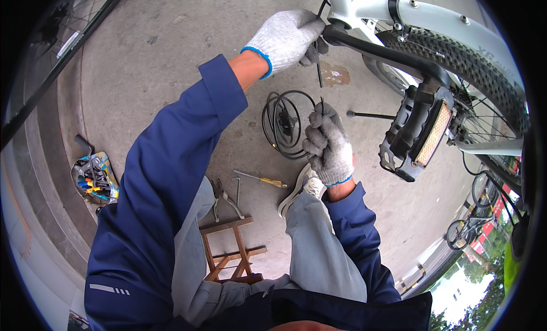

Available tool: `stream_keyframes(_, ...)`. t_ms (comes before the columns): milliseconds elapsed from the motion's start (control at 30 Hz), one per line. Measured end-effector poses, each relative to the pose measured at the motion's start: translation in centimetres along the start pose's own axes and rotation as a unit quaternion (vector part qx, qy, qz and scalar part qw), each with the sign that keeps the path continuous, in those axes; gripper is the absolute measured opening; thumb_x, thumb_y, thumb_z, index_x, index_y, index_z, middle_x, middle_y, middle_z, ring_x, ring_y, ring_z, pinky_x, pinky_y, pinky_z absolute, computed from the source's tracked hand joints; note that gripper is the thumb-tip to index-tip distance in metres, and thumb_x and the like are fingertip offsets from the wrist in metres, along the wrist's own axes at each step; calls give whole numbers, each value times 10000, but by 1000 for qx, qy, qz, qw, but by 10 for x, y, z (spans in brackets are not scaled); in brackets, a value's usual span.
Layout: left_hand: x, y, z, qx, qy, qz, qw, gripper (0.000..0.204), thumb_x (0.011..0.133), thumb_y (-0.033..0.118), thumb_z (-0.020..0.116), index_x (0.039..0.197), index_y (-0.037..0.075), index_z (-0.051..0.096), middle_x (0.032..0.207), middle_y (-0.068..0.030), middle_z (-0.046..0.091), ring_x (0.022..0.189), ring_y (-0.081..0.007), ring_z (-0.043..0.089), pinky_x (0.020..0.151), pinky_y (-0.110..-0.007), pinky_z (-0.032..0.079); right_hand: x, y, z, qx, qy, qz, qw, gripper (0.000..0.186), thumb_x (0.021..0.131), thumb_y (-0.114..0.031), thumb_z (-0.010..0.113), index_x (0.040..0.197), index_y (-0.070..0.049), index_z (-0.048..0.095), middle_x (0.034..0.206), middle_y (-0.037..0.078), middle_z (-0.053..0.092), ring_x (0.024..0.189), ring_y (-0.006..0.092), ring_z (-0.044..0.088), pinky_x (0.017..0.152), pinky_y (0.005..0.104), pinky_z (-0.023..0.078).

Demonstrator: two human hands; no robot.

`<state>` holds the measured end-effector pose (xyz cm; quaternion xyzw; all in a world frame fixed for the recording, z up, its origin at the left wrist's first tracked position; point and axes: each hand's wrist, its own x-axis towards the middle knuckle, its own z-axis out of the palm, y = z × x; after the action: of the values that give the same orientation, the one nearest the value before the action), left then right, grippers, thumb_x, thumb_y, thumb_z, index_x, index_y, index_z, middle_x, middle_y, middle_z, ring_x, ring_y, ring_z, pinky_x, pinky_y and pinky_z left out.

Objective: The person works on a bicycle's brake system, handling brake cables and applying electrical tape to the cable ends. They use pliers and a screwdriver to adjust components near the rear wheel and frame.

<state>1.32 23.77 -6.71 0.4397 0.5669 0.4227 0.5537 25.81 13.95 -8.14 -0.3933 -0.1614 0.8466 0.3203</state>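
My left hand (pixel 290 39), in a grey work glove with a blue cuff, closes round a thin black cable (pixel 319 74) beside the white bicycle frame (pixel 367 9). The cable's lower end hangs below my fingers. Under it, my gloved right hand (pixel 330 145) pinches the end of a coiled black cable (pixel 274 126), with its tip pointing up. A small gap separates the two tips. To the right are the black crank arm (pixel 382 53) and the pedal (pixel 419 131) with its amber reflector. The left fingertips are partly hidden.
On the concrete lie a yellow-handled screwdriver (pixel 272 182), a hex key (pixel 238 189) and pliers (pixel 229 201). A small wooden stool (pixel 241 240) is between my legs. An open tool bag (pixel 108 167) sits at left. A kickstand (pixel 370 115) juts out near my right hand.
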Motion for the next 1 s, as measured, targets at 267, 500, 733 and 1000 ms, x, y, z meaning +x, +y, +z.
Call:
stream_keyframes(267, 0, -1, 1, 7, 7, 3, 1000, 445, 1134, 316, 491, 1163, -63, 722, 975, -140, 803, 778, -213, 762, 751, -364, 634, 6, -8, 8, -70, 20, 11, 997, 186, 1116, -299, 598, 1224, -148, 579, 869, -49, 491, 605, 37, 372, 459, 198, 270)
stream_keyframes(500, 0, -3, 1, 23, 7, 11, 1000, 441, 1140, 316, 494, 1172, -58, 725, 964, -142, 797, 782, -219, 762, 762, -375, 638, 8, -10, 16, -81, 33, 20, 996, 168, 1118, -298, 580, 1209, -157, 577, 803, -60, 448, 583, 38, 356, 432, 200, 243)
stream_keyframes(733, 1, -5, 1, 9, 7, 16, 1000, 440, 1146, 315, 490, 1174, -59, 719, 966, -144, 801, 766, -213, 760, 743, -372, 637, 11, -10, 20, -74, 49, 7, 996, 152, 1118, -267, 580, 1188, -132, 570, 823, -58, 458, 577, 34, 350, 444, 198, 264)
stream_keyframes(1000, 1, -4, 1, 8, 3, 10, 1000, 436, 1146, 310, 485, 1159, -58, 717, 962, -142, 800, 763, -207, 756, 742, -365, 636, 10, -11, 17, -74, 17, 18, 997, 146, 1125, -273, 566, 1177, -137, 571, 820, -55, 460, 575, 35, 350, 431, 207, 249)
